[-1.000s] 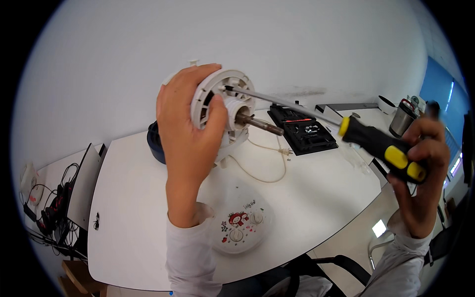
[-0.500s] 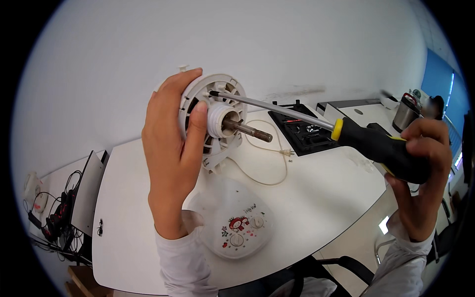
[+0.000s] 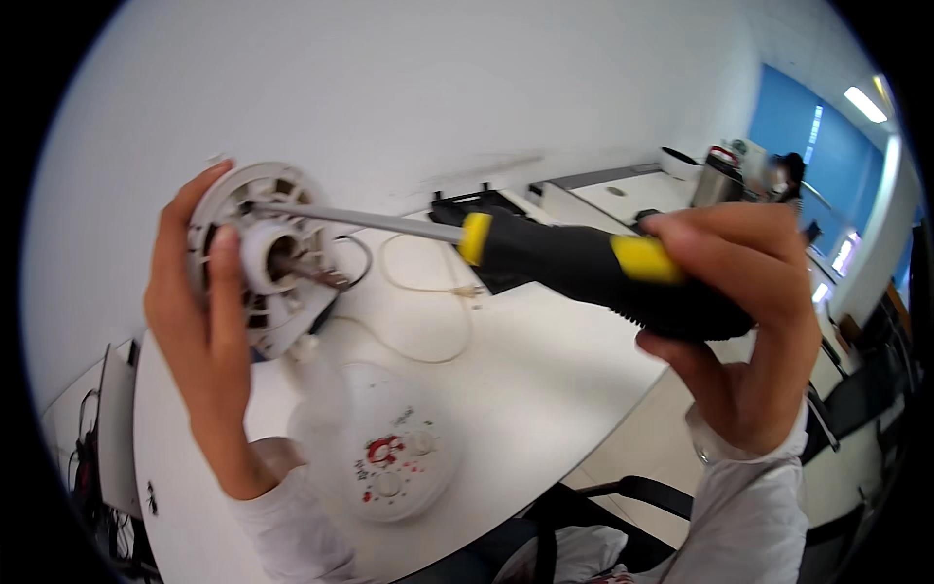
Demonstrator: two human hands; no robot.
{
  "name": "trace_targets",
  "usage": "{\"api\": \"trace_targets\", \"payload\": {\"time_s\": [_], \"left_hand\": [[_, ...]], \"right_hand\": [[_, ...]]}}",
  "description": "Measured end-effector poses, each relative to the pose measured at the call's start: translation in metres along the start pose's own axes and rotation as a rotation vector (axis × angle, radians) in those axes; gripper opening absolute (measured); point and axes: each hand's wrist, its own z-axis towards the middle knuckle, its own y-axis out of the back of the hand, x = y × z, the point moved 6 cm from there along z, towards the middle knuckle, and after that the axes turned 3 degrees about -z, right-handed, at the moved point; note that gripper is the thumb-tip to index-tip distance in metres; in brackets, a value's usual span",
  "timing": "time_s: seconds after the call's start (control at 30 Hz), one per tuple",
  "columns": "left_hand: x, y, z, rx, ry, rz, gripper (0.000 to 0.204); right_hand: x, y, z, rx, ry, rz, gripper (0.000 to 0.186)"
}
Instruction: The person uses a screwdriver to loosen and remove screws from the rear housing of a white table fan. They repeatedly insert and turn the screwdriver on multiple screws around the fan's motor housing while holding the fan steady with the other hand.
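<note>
1. Our left hand [image 3: 199, 331] is wrapped around a round white housing [image 3: 255, 255], thumb on its front face, fingers around the far-left rim.
2. We see the housing above the left part of the table [image 3: 550, 384], its bare metal shaft [image 3: 309, 273] pointing to the right.
3. Our right hand [image 3: 754, 311] is curled around the black and yellow handle of a long screwdriver [image 3: 520, 251], thumb underneath and fingers over the top.
4. The screwdriver's tip reaches the housing's upper ribs, above the shaft; with the blur, we cannot be sure whether it sits in a screw.
5. Below, we have a white base [image 3: 379, 423] with cartoon pictures and two round knobs lying on the table.
6. A pale cord runs behind the base to a plug [image 3: 467, 290], near a black tool case [image 3: 475, 206] partly hidden by the screwdriver.
</note>
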Motion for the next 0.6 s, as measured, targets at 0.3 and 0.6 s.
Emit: {"api": "trace_targets", "payload": {"time_s": [0.3,0.6], "left_hand": [[-0.002,-0.003,-0.001,-0.007,-0.019,0.046,0.03],[-0.004,-0.004,0.0,-0.06,0.041,-0.034,0.029]], "right_hand": [[-0.005,0.0,-0.005,-0.043,-0.033,0.081,0.064],[-0.017,0.005,0.002,-0.029,-0.163,0.036,0.043]]}}
